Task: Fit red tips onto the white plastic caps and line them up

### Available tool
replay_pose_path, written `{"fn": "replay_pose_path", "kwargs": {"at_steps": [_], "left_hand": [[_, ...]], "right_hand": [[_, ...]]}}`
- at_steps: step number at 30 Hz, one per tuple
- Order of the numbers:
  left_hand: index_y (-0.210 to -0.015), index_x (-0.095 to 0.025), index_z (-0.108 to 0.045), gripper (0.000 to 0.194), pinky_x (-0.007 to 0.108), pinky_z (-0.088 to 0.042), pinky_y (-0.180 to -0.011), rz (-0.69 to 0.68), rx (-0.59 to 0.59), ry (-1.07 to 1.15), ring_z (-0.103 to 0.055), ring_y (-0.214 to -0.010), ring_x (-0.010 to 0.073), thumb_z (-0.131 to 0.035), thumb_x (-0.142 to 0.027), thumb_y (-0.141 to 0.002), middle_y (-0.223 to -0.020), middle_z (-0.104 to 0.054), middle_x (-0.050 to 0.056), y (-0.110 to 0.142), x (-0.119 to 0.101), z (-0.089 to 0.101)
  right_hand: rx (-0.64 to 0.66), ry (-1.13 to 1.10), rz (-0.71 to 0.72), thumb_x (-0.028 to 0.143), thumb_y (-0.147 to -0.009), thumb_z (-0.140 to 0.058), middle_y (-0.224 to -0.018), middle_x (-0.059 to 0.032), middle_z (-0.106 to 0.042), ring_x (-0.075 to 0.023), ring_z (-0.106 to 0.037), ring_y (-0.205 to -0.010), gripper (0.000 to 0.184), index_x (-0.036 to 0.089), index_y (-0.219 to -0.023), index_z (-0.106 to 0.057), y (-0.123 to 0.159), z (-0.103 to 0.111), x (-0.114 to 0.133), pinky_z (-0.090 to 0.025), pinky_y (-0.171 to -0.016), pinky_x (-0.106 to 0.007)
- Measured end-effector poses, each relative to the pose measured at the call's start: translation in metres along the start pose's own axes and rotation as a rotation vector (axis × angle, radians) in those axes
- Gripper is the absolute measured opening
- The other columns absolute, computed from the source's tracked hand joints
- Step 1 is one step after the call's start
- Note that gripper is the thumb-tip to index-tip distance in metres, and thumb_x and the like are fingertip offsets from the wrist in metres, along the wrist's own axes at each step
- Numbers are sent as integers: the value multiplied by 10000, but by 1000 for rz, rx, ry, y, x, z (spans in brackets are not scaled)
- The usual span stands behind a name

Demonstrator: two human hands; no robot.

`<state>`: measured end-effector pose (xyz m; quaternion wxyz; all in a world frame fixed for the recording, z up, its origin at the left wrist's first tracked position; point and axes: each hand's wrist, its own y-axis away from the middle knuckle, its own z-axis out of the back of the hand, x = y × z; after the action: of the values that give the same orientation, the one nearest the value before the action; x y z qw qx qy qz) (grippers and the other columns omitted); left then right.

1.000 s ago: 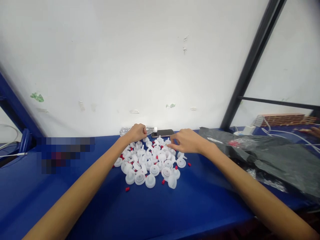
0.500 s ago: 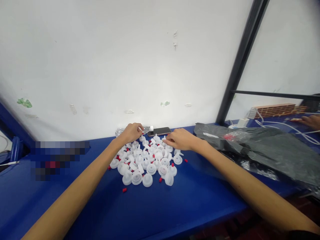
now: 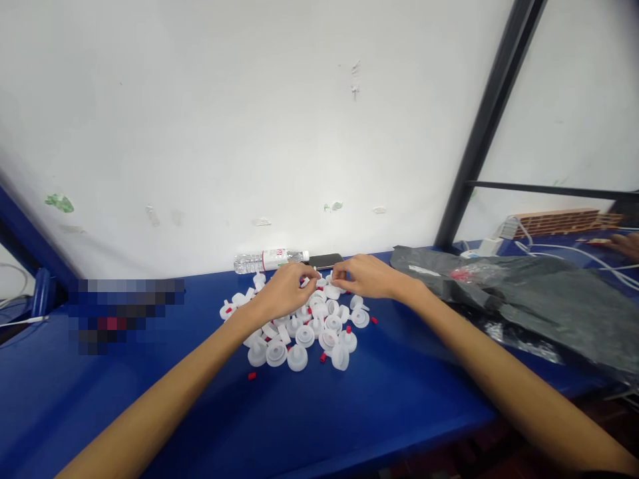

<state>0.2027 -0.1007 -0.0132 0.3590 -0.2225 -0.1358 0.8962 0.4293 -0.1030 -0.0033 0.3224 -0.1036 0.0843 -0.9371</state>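
Observation:
A heap of white plastic nozzle caps (image 3: 297, 358), some showing discs and some pointed spouts, lies on the blue table (image 3: 279, 426). Small red tips (image 3: 251, 376) are scattered among and around them. Over the back of the heap, my left hand (image 3: 292, 289) has thumb and index finger pinched together; what they hold is too small to make out. Just right of it, my right hand (image 3: 367, 276) is closed, its fingertips on a white nozzle cap (image 3: 331, 291). The two sets of fingertips are close but apart.
Behind the heap, a clear water bottle (image 3: 249, 263) lies on its side by the wall, with a dark phone (image 3: 327, 260) beside it. A grey plastic bag (image 3: 544, 286) covers the right side. Another person's hand (image 3: 626, 245) shows at the far right edge.
My left hand has moved right and slightly down, toward my right hand, uncovering the bottle. My right hand has stayed almost in place, its fingertips now facing the left ones.

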Motion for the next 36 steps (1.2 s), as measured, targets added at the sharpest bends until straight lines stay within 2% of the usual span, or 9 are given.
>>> {"fn": "replay_pose_path", "kwargs": {"at_steps": [3,8,12,15,19,24,29,32,36], "left_hand": [[-974,-221,-782,300,352,-535,-805,26,4,0,-694,-913,231,-489,-259,-922,-1003,-787,54,4,5,1],[-987,-236,-766,308,405,-526,-896,75,25,-9,-672,-1026,267,-470,-303,-936,-1053,-772,62,19,11,8],[-1003,-240,-759,310,402,-513,-942,91,12,-37,-660,-1063,263,-464,-313,-944,-1069,-769,56,31,15,15],[-1001,-234,-762,306,388,-513,-942,102,-32,-53,-666,-1034,252,-472,-312,-942,-1050,-776,44,35,22,23],[-1011,-238,-760,306,363,-516,-897,144,-95,-76,-668,-1011,250,-476,-330,-944,-1050,-778,35,36,34,35],[-1007,-240,-761,296,353,-508,-894,195,-147,-91,-664,-1022,244,-487,-313,-924,-1045,-772,36,39,46,45],[-995,-244,-762,288,347,-508,-856,212,-121,-88,-670,-964,236,-498,-326,-916,-1019,-773,30,45,49,44],[-986,-251,-763,302,337,-505,-846,214,-88,-113,-672,-982,235,-479,-332,-926,-1034,-776,26,46,51,45],[-979,-241,-778,314,319,-509,-818,245,1,-175,-685,-935,228,-492,-354,-914,-1048,-780,39,47,53,50]], "right_hand": [[-9,70,-12,328,-959,-540,-757,-25,-704,-144,-558,-626,215,195,-829,-648,1,0,0,-286,-594,-263],[-16,132,-20,257,-960,-417,-573,3,-530,-125,-336,-509,348,190,-646,-552,-2,-5,0,-188,-563,-301],[-1,121,-25,368,-984,-408,-517,21,-424,-117,-237,-511,478,204,-542,-492,-4,-9,-2,-158,-564,-310],[16,91,-29,429,-978,-449,-527,30,-435,-118,-253,-522,461,208,-576,-492,-3,-8,-3,-170,-564,-306],[24,66,-64,386,-926,-529,-618,26,-532,-121,-378,-552,267,208,-727,-521,-1,-6,-1,-194,-568,-285],[22,85,-73,296,-889,-517,-599,30,-489,-126,-354,-548,181,207,-732,-511,-1,-7,2,-192,-565,-285],[29,88,-48,288,-943,-430,-557,47,-390,-113,-286,-523,361,191,-604,-508,-3,-10,0,-189,-571,-282],[45,82,-29,355,-973,-429,-548,59,-349,-106,-236,-517,467,183,-549,-524,-3,-11,-2,-180,-574,-276],[50,94,-9,460,-960,-493,-541,62,-331,-116,-210,-537,502,188,-541,-544,-3,-14,-4,-154,-570,-287]]}}
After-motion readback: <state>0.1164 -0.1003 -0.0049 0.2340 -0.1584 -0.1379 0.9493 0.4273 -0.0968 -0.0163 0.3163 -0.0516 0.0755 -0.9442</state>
